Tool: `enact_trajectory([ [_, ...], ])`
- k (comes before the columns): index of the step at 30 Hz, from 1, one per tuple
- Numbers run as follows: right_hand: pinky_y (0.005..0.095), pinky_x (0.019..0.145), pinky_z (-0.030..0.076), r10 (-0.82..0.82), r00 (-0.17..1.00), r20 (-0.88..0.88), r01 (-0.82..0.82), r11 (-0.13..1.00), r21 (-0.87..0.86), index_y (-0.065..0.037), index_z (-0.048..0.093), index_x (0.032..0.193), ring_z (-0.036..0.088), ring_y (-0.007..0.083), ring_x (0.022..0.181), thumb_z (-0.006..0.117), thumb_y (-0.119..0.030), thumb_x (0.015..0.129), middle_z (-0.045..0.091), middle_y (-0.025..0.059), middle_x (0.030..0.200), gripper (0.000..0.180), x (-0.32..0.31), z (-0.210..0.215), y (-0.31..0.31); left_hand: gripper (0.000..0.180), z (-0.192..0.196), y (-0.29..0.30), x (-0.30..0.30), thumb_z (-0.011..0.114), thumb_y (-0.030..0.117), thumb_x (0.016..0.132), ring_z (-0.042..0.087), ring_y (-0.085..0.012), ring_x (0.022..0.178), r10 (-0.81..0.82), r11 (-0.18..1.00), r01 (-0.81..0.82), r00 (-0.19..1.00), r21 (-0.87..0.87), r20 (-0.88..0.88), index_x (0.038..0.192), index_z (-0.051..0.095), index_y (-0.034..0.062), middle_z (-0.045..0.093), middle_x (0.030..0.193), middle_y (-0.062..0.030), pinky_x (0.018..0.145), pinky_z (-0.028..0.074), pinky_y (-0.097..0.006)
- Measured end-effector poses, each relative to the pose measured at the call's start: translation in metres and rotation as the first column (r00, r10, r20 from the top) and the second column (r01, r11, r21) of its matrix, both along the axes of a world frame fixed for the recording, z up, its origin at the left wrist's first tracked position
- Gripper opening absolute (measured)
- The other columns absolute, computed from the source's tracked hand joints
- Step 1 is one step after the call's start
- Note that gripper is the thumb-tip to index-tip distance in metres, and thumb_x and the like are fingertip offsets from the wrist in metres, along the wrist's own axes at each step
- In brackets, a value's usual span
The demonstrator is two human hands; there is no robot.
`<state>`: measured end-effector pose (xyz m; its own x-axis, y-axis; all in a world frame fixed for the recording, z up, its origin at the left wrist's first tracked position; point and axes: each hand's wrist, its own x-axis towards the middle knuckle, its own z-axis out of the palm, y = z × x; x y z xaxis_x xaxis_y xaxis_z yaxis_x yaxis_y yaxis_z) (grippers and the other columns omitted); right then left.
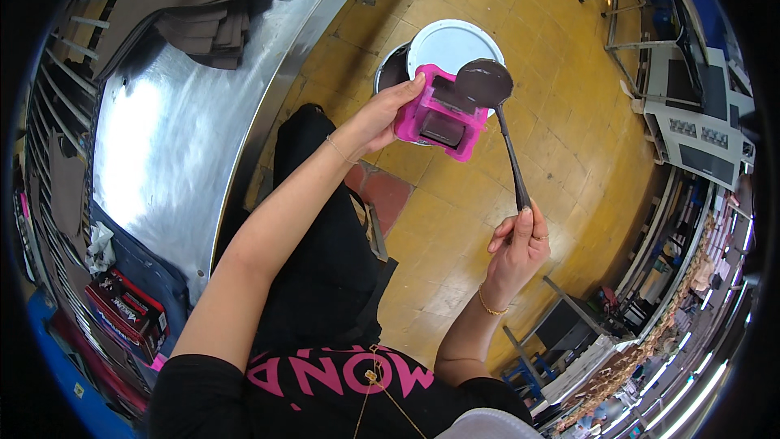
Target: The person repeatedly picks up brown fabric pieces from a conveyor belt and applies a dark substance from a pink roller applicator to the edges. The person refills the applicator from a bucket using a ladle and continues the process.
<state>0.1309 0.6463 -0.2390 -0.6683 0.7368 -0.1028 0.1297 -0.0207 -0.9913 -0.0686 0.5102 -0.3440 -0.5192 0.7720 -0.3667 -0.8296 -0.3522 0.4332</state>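
The pink tray point(457, 144) hangs in the air, held by the left hand point(390, 118), whose grip is closed on the tray's left edge with the thumb on top. The right hand point(520, 245), nearer the body than the tray and to its right, has a narrow grip pinching the handle end of a dark ladle point(485, 84). The ladle's bowl, coated with glossy dark paste, overlaps the tray's far right corner; whether it touches the tray cannot be told.

Beneath the tray and just beyond it is a bucket point(379, 76), its mouth partly covered by a pale lid point(455, 41); dark contents show at the open side. To the tray's left, well apart, is the metal desk point(166, 142), bearing a stack of brown pieces point(218, 32).

As for progress, the ladle is already loaded and brought to the tray. Both of the tray's compartments look dark inside, so some paste may be in place, but how full they are cannot be judged. The far compartment is partly hidden by the ladle. What seems left is the paste on the ladle, not yet released.
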Motion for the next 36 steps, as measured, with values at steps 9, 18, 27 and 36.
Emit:
enact_trajectory([
  [9, 0.0199, 0.041, 0.038, -0.035, 0.999, -0.016, 0.037, 0.974, 0.223, 0.007, 0.060, 0.110, 0.050, 0.0101, 0.045, 0.052, -0.012, 0.096, 0.058, 0.0092, 0.061, 0.025, 0.001, 0.010, -0.006, 0.047, 0.002, -0.001, 0.001, 0.048, 0.039, 0.096, 0.060, -0.0162, 0.104, 0.001, 0.999, -0.003, 0.999, 0.053, 0.037, 0.124, 0.050, 0.0013, 0.059, 0.117, -0.0105, 0.092, 0.051, -0.033],
  [18, 0.0204, 0.043, 0.041, 0.006, 0.998, -0.068, 0.027, 0.882, 0.471, 0.006, 0.061, 0.109, 0.053, 0.0108, 0.046, 0.053, -0.007, 0.095, 0.059, 0.0096, 0.061, 0.021, 0.005, 0.012, -0.007, 0.048, 0.018, -0.004, 0.001, 0.047, 0.040, 0.096, 0.060, -0.0168, 0.105, 0.013, 1.000, -0.014, 0.999, 0.026, 0.050, 0.125, 0.049, 0.0011, 0.058, 0.117, -0.0111, 0.091, 0.052, -0.033],
  [27, 0.0215, 0.049, 0.043, 0.024, 1.000, 0.020, -0.031, 0.813, 0.581, 0.002, 0.065, 0.107, 0.055, 0.0100, 0.051, 0.056, -0.003, 0.092, 0.059, 0.0069, 0.066, 0.018, 0.004, -0.018, 0.004, 0.051, 0.025, -0.008, 0.001, 0.046, 0.042, 0.096, 0.059, -0.0182, 0.106, 0.032, 0.999, -0.032, 0.999, 0.004, 0.000, 0.127, 0.046, 0.0008, 0.057, 0.120, -0.0122, 0.090, 0.053, -0.034],
  [36, 0.0218, 0.052, 0.044, 0.094, 0.995, 0.037, -0.096, 0.759, 0.644, 0.000, 0.066, 0.107, 0.056, 0.0109, 0.052, 0.055, 0.007, 0.087, 0.058, 0.0053, 0.065, 0.024, 0.001, -0.031, 0.012, 0.052, 0.020, -0.012, -0.001, 0.046, 0.042, 0.096, 0.059, -0.0189, 0.107, 0.029, 0.999, -0.029, 0.999, -0.014, 0.020, 0.127, 0.046, 0.0007, 0.057, 0.121, -0.0127, 0.092, 0.052, -0.035],
])
